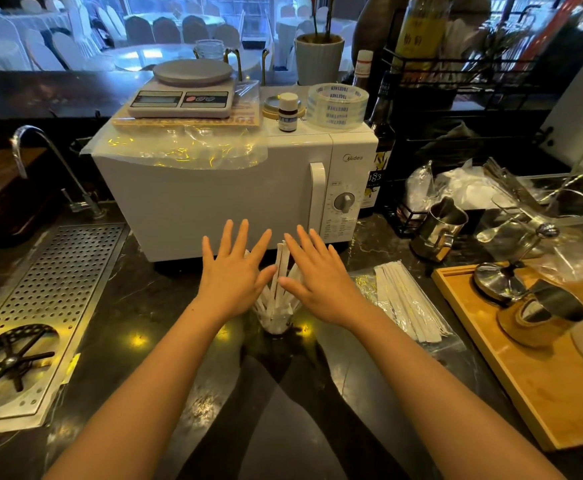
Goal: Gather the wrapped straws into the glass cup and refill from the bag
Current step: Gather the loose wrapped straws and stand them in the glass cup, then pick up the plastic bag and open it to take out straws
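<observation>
A glass cup (275, 324) stands on the dark counter in front of the microwave, with several white wrapped straws (279, 271) fanning up out of it. My left hand (235, 271) is spread flat, palm down, over the left side of the straws. My right hand (317, 280) is spread the same way over their right side. Neither hand grips anything; the fingers are apart. To the right lies a clear plastic bag (407, 303) with more wrapped straws inside, flat on the counter.
A white microwave (234, 188) stands right behind the cup, with a scale and tape rolls on top. A perforated metal drain tray (44, 296) and a tap are at the left. A wooden tray (511, 368) with metal tools is at the right.
</observation>
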{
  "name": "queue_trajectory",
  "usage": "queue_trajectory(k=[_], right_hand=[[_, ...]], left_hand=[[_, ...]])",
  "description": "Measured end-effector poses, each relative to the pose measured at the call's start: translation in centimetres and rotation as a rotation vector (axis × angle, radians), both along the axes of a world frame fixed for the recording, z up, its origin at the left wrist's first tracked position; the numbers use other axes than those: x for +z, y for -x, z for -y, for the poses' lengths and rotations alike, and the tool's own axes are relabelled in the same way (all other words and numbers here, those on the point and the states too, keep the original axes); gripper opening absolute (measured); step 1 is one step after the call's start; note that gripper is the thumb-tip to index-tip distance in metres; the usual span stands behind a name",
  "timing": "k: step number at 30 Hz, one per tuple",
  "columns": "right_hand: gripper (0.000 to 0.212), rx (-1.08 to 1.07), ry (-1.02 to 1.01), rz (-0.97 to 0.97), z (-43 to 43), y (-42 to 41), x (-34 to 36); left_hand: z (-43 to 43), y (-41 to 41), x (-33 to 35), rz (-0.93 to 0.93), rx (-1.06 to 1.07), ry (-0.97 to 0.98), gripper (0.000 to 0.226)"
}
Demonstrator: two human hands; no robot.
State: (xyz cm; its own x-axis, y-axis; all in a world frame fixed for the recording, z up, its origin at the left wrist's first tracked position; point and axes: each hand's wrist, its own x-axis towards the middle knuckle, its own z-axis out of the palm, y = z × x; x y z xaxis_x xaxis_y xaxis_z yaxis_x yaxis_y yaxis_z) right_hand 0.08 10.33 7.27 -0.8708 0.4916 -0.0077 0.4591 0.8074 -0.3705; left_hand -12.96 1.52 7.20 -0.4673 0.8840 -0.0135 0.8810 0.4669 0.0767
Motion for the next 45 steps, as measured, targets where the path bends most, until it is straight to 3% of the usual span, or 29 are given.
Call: queue_trajectory(k=[9,15,21,31,37,45], right_hand=[[0.069,-0.094,0.057,-0.039,-0.8,-3.2,0.8],[0.070,-0.188,0.096,-0.051,-2.2,-7.0,1.1],[0.070,-0.367,0.165,-0.052,-4.0,-11.5,-0.5],[0.065,-0.631,0.401,-0.026,-5.8,-17.2,-4.9],[0.066,-0.808,0.551,-0.064,-6.4,-18.4,-6.9],[0.058,-1.016,0.654,-0.162,-7.8,-18.5,-8.6]], left_hand=[[-0.8,-2.8,1.8,0.048,0.014,-0.119,0.062],[-2.6,-6.9,3.0,0.065,-0.065,-0.197,0.062],[-4.5,-12.3,1.6,0.205,-0.198,-0.280,0.063],[-7.3,-17.7,-6.7,0.352,-0.376,0.035,0.067],[-8.7,-20.1,-9.3,0.282,-0.450,0.087,0.064],[-9.5,-20.9,-10.4,0.111,-0.519,0.058,0.037]])
